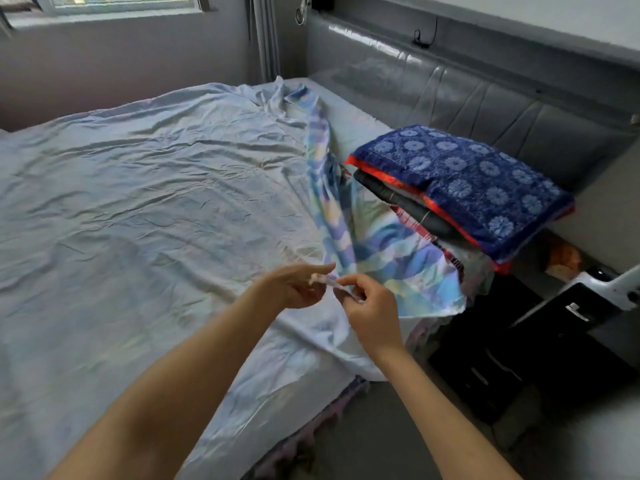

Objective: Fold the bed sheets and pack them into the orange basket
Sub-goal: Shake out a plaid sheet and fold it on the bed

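Note:
A pale blue bed sheet [156, 188] lies spread and wrinkled over the bed, its patterned face turned up along the right edge [391, 258]. My left hand [298, 289] and my right hand [370, 306] meet over the bed's near right side. Both pinch the sheet's corner edge between them, lifted slightly off the bed. The orange basket is not in view.
A blue floral pillow [467, 181] lies on a stack of folded cloths [415, 209] at the head of the bed on the right. A grey padded headboard [485, 98] runs behind it. A black bedside cabinet [519, 341] stands on the floor at right.

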### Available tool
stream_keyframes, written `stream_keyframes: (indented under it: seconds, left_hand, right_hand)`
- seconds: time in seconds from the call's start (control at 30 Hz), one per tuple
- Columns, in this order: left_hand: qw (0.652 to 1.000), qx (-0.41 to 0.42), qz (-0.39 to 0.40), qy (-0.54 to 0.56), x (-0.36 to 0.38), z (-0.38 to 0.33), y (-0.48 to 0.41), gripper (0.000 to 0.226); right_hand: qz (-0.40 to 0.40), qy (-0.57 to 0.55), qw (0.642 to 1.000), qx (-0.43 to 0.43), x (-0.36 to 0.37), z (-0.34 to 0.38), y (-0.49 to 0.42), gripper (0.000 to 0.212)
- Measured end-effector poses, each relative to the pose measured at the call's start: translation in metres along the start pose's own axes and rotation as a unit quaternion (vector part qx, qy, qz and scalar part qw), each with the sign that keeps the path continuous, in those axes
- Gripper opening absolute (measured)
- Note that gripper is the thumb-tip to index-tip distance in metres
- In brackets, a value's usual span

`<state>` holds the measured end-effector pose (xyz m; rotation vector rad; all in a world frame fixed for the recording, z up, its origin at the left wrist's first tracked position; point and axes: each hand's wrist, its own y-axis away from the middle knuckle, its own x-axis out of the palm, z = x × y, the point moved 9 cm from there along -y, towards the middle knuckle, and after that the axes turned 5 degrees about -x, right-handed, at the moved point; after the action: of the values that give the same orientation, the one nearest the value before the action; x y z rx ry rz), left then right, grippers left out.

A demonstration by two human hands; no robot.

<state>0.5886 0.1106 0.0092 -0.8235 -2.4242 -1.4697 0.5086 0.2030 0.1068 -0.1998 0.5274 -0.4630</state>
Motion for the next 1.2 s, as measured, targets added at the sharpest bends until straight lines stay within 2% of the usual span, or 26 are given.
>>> stream_keyframes:
  seconds: [0.07,0.13,0.23,0.33,0.47,0.63,0.8,0.93,1.0,1.13,1.2]
  left_hand:
    - [0.999,0.013,-0.011,0.047,-0.018,0.014,0.018,0.035]
    - [0.996,0.046,-0.036,0.065,-0.039,0.018,0.038,0.032]
    - [0.988,0.127,-0.091,0.014,-0.077,0.012,0.079,0.038]
    - [0.967,0.202,-0.156,-0.025,-0.125,0.001,0.135,0.021]
    - [0.946,0.238,-0.211,-0.07,-0.215,-0.001,0.21,0.018]
    - [0.935,0.22,-0.262,-0.093,-0.36,0.032,0.308,0.024]
    - [0.935,0.161,-0.302,-0.09,-0.527,0.106,0.384,0.037]
    - [0.947,0.111,-0.29,-0.082,-0.609,0.159,0.411,0.038]
    - [0.957,0.09,-0.265,-0.078,-0.636,0.188,0.414,0.036]
    - [0.967,0.047,-0.242,-0.072,-0.684,0.267,0.412,0.03]
    - [0.97,0.042,-0.235,-0.042,-0.706,0.305,0.404,0.017]
  right_hand:
    - [-0.002,0.0,1.0,0.01,0.008,0.003,0.022,0.009]
    - [0.004,-0.004,1.0,0.002,0.021,0.012,0.041,0.017]
    - [0.014,0.005,0.999,-0.033,0.052,0.045,0.063,0.025]
    - [0.026,0.021,0.995,-0.098,0.094,0.089,0.08,0.024]
    - [0.064,0.011,0.984,-0.168,0.172,0.158,0.107,0.014]
    - [0.122,-0.014,0.97,-0.208,0.296,0.244,0.169,0.006]
    - [0.186,0.007,0.969,-0.166,0.449,0.297,0.257,0.007]
    - [0.246,0.027,0.96,-0.133,0.526,0.326,0.321,0.008]
    - [0.272,0.035,0.954,-0.124,0.55,0.331,0.354,0.008]
    - [0.376,0.053,0.922,-0.077,0.596,0.301,0.425,0.013]
    - [0.413,0.076,0.906,-0.049,0.62,0.279,0.446,0.015]
